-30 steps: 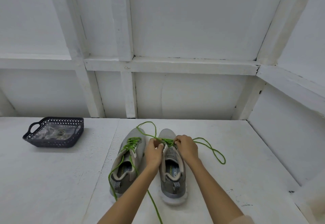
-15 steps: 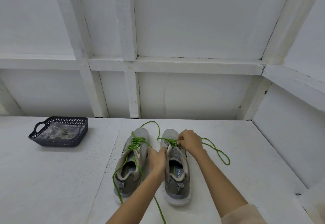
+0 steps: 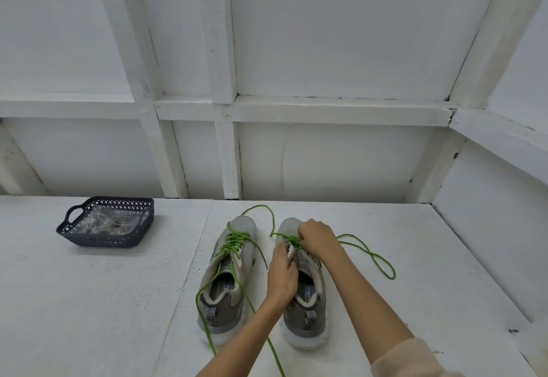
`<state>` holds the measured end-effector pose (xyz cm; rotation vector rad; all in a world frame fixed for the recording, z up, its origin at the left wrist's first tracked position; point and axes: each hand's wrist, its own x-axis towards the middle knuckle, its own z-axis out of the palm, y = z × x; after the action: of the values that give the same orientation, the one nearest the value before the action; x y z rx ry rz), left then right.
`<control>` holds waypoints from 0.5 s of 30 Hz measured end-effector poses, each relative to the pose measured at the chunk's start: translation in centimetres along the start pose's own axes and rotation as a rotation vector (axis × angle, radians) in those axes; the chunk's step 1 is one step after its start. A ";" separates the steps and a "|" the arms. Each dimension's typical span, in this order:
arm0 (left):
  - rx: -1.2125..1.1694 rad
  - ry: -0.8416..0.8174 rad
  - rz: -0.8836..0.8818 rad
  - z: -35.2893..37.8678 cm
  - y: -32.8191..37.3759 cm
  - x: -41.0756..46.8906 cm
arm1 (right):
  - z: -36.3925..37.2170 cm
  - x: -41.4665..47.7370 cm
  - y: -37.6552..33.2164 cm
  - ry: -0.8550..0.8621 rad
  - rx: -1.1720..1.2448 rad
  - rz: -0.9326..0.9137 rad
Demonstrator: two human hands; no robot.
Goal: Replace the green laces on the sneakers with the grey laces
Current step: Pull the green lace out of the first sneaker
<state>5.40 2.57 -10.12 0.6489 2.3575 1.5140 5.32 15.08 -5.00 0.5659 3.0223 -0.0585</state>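
Two grey sneakers side by side on white surface (image 3: 89, 302), toes pointing away from the person. Work is on right-side sneaker (image 3: 308, 314): left hand (image 3: 283, 273) grips its tongue and upper edge, fingers curled round the material to steady the shoe. Right hand (image 3: 318, 237) is over the toe-end eyelets, fingers bunched and pinching the green lace (image 3: 374, 256) at the crossings; exact fingertip contact is hidden by the knuckles. That lace is loosened, with long slack looping onto the surface to the right and another strand arcing behind the toes. Left-side sneaker (image 3: 228, 273) is fully threaded with the other green lace (image 3: 235, 240), ends untied and trailing toward the person. Dark perforated basket (image 3: 89, 242) sits well apart to the left, holding a clear bag with pale coils, probably the grey laces (image 3: 111, 222), not sharp enough to be sure.

Handling guess: lace is thin, soft and floppy, light, drags in the eyelets, so pinch close to each eyelet and pull short lengths rather than yanking the loose end. Shoe is light and will slide or tip unless held down at tongue or collar. Trailing loops could snag
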 end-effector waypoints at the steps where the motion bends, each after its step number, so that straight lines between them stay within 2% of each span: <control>1: 0.001 0.000 0.012 0.0 0.0 0.0 | 0.0 -0.1 0.0 -0.019 -0.011 -0.010; 3: -0.006 -0.006 0.020 0.1 0.1 0.0 | 0.1 0.0 0.0 -0.041 0.033 -0.011; 10: -0.005 -0.005 0.007 0.3 -0.6 0.2 | 0.1 0.5 2.4 -0.015 0.468 0.096; 15: -0.010 0.007 0.026 0.3 -0.4 0.1 | 0.4 0.1 2.6 -0.040 0.463 0.075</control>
<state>5.36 2.74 -10.61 0.6751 2.3541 1.5404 6.25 17.52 -5.49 0.6942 2.9446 -0.7691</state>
